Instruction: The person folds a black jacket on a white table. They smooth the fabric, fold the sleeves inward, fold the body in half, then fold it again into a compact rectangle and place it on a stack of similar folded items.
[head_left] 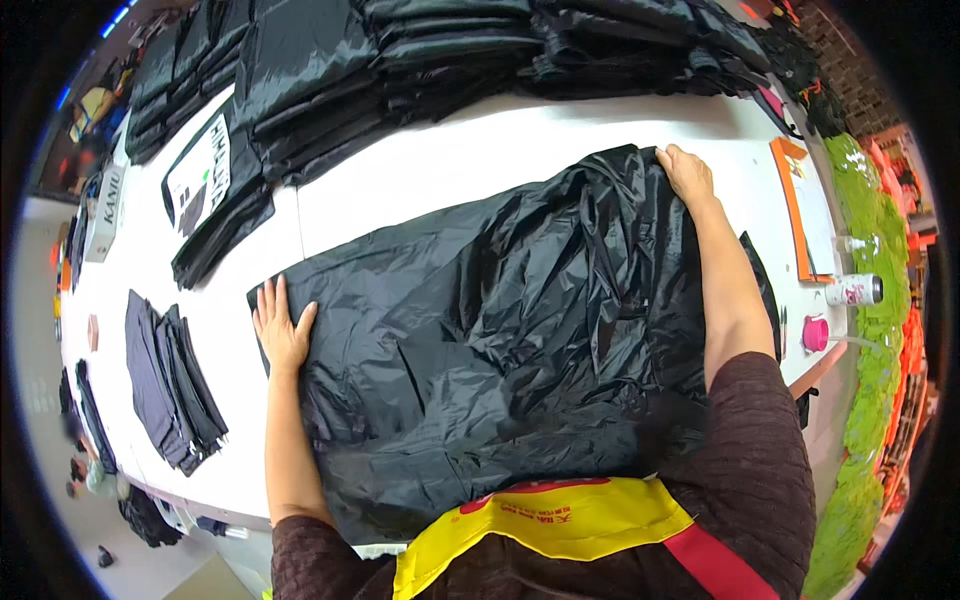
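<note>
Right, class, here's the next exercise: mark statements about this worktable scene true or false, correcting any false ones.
1. The left hand is spread on the black fabric. True.
2. The right hand is holding the bottle. False: it is at the fabric's far right corner.
3. Stacks of folded black material lie along the table's far side. True.
4. The person's sleeves are white. False: they are dark brown.
</note>
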